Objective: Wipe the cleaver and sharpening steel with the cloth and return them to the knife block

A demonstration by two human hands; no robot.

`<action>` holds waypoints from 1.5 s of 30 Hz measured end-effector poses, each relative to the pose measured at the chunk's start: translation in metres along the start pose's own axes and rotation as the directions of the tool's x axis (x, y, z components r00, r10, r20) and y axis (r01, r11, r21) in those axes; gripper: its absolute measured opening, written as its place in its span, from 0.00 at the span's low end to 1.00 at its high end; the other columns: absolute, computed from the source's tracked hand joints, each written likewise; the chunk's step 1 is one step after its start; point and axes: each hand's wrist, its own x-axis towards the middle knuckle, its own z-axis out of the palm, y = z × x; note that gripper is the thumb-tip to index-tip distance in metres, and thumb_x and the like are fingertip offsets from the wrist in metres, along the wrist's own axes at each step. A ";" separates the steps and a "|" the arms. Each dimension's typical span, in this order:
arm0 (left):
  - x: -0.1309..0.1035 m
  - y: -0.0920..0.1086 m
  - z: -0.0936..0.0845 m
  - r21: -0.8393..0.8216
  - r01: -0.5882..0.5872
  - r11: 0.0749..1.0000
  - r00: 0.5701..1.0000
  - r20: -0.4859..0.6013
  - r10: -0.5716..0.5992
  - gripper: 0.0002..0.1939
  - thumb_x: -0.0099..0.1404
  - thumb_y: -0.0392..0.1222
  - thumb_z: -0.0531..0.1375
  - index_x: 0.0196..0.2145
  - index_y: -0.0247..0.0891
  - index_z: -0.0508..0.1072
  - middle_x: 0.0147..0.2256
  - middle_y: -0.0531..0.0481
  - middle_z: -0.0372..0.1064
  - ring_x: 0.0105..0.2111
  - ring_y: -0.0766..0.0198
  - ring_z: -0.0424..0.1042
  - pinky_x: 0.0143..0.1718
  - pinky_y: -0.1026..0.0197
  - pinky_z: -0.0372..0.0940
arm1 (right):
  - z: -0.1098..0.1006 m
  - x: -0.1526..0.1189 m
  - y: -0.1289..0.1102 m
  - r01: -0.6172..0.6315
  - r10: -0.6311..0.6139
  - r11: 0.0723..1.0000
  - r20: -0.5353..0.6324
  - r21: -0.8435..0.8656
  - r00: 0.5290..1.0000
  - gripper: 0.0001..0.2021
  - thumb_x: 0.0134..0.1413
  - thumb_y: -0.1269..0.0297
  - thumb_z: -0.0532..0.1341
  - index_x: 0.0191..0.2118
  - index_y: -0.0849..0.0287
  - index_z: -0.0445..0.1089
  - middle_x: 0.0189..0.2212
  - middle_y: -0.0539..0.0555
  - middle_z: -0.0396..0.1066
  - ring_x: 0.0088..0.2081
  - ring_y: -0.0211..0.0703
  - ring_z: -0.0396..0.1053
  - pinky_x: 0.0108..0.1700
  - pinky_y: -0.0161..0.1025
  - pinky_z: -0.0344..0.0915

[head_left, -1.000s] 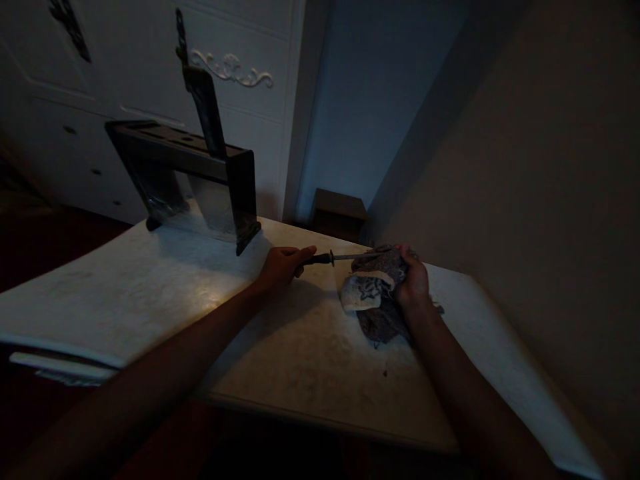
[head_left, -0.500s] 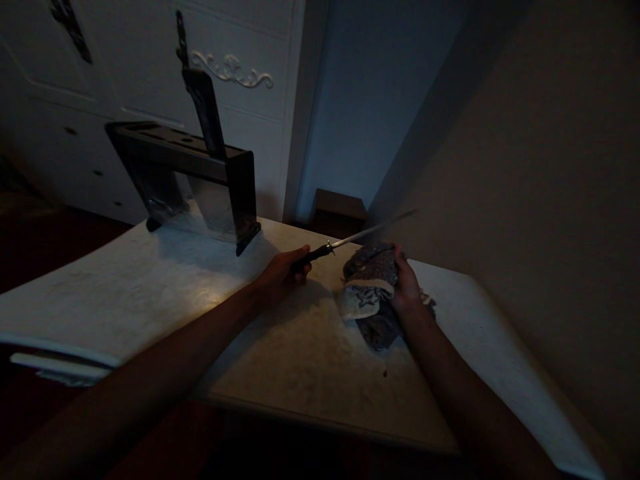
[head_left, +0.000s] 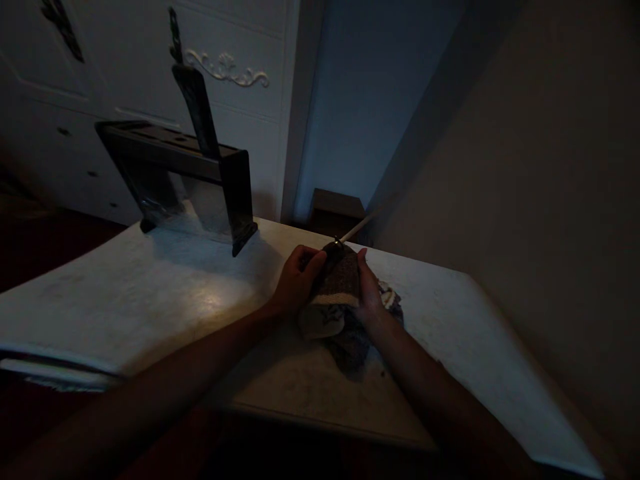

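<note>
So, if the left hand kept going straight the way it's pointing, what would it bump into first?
Most likely the bunched cloth right at the left hand's fingertips, then the right hand behind it; depth is hard to judge in this dim view.

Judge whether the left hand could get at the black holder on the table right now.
Probably yes: nothing visible stands between the left hand and the black holder. That hand, though, is busy at the metal rod and the cloth, so it would likely have to let go first.
</note>
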 end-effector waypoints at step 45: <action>-0.012 -0.009 -0.003 0.292 0.019 0.956 0.990 -0.137 0.022 0.24 0.51 0.50 0.68 0.38 0.40 0.59 0.34 0.54 0.63 0.35 0.64 0.67 0.36 0.62 0.61 | 0.022 -0.025 0.001 0.126 -0.090 0.974 0.191 -0.188 0.977 0.20 0.45 0.58 0.71 0.45 0.53 0.70 0.40 0.51 0.77 0.44 0.51 0.74 0.49 0.49 0.71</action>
